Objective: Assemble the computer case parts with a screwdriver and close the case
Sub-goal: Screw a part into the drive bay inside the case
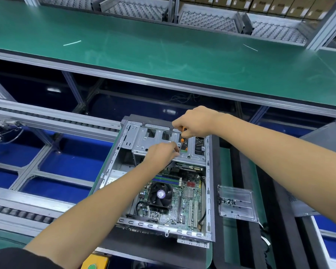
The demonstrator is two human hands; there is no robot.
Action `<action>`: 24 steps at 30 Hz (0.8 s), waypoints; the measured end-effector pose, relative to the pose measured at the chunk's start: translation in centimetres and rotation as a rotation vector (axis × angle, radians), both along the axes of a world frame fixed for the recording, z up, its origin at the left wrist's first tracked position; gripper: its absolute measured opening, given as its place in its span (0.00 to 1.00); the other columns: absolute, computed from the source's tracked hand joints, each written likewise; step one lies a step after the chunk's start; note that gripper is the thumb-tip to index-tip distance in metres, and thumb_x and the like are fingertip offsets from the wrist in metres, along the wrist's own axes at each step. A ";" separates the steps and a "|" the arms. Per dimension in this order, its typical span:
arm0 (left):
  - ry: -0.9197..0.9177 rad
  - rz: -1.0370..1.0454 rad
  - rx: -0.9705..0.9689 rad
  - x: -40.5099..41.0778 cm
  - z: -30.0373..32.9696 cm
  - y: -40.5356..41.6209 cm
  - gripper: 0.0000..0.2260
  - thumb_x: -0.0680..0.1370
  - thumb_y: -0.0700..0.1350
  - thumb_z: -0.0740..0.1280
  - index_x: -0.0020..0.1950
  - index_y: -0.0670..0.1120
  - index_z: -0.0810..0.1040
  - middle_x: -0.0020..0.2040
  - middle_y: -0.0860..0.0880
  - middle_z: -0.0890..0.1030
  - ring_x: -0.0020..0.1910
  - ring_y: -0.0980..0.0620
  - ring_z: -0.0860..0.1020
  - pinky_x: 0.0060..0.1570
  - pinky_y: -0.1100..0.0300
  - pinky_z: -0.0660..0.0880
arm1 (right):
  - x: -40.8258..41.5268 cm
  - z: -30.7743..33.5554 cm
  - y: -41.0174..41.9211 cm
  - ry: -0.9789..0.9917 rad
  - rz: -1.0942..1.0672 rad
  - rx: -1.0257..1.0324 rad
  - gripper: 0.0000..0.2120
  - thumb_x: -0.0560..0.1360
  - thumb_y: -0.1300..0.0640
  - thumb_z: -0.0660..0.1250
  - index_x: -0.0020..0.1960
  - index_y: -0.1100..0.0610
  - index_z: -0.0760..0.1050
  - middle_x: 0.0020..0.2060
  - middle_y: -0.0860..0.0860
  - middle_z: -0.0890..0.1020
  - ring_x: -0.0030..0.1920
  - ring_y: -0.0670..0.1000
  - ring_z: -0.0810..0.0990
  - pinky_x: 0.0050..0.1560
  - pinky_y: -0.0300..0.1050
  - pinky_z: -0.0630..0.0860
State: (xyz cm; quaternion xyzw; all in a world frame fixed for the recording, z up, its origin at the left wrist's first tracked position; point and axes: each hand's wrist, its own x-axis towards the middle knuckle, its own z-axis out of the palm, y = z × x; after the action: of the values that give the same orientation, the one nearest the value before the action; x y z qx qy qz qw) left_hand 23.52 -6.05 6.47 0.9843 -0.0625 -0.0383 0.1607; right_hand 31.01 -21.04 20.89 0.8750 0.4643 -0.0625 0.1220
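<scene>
Lying on its side at the near edge of the workbench (223, 167), the open computer case (209, 183) shows its motherboard (184, 199) and a metal drive cage (163, 144) at its far end. The right hand (194, 121) grips an orange-handled screwdriver (182, 140), tip down on the cage. The left hand (160, 152) pinches at the shaft near the tip. A clear tray of screws (239, 202) sits right of the case

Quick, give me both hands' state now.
Left hand: pinching at the screwdriver tip; what it pinches cannot be told.
Right hand: gripping the screwdriver handle.
</scene>
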 end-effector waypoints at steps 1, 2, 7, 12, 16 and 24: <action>0.003 -0.012 0.012 0.0 0.0 0.1 0.12 0.82 0.58 0.64 0.60 0.52 0.77 0.46 0.50 0.84 0.47 0.46 0.81 0.36 0.57 0.66 | 0.0 0.0 0.0 0.001 -0.003 0.001 0.15 0.75 0.52 0.66 0.36 0.45 0.61 0.29 0.44 0.72 0.29 0.45 0.69 0.31 0.44 0.60; 0.003 -0.025 0.023 -0.1 -0.1 0.1 0.13 0.83 0.58 0.63 0.61 0.52 0.76 0.46 0.50 0.84 0.46 0.46 0.81 0.35 0.57 0.66 | -0.1 0.1 -0.1 0.001 -0.004 0.000 0.15 0.75 0.52 0.66 0.36 0.45 0.61 0.29 0.44 0.72 0.29 0.45 0.69 0.31 0.44 0.60; 0.029 -0.089 0.027 0.0 0.3 0.0 0.14 0.84 0.57 0.60 0.62 0.50 0.73 0.51 0.48 0.84 0.48 0.43 0.81 0.41 0.54 0.74 | -0.1 0.3 -0.2 0.014 -0.010 0.001 0.15 0.76 0.52 0.65 0.36 0.45 0.61 0.29 0.44 0.72 0.30 0.45 0.69 0.31 0.44 0.62; 0.005 -0.126 -0.009 0.2 0.5 -1.2 0.14 0.85 0.56 0.59 0.63 0.49 0.72 0.47 0.49 0.83 0.41 0.47 0.77 0.34 0.55 0.66 | 0.1 1.3 -1.0 0.014 -0.018 -0.002 0.12 0.74 0.53 0.65 0.37 0.47 0.63 0.28 0.44 0.72 0.29 0.46 0.69 0.31 0.44 0.61; 0.007 -0.168 -0.079 0.8 0.4 -2.7 0.13 0.85 0.55 0.59 0.62 0.48 0.72 0.47 0.50 0.82 0.43 0.47 0.79 0.37 0.55 0.68 | 0.2 1.7 -2.6 0.038 -0.058 -0.015 0.12 0.75 0.52 0.66 0.37 0.47 0.64 0.30 0.43 0.73 0.31 0.44 0.70 0.32 0.44 0.61; 0.029 -0.214 -0.138 1.8 0.0 -5.8 0.11 0.84 0.56 0.60 0.60 0.51 0.74 0.35 0.58 0.71 0.41 0.51 0.74 0.34 0.55 0.62 | 0.0 2.2 -5.8 0.066 -0.138 -0.032 0.10 0.75 0.52 0.67 0.39 0.49 0.67 0.31 0.45 0.75 0.32 0.47 0.71 0.33 0.45 0.64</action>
State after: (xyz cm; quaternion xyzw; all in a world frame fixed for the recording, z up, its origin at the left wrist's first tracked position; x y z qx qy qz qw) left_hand 25.30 -11.85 6.52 0.9580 -0.1671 -0.0652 0.2238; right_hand 31.02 -26.81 23.14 0.9004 0.4055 -0.1072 0.1161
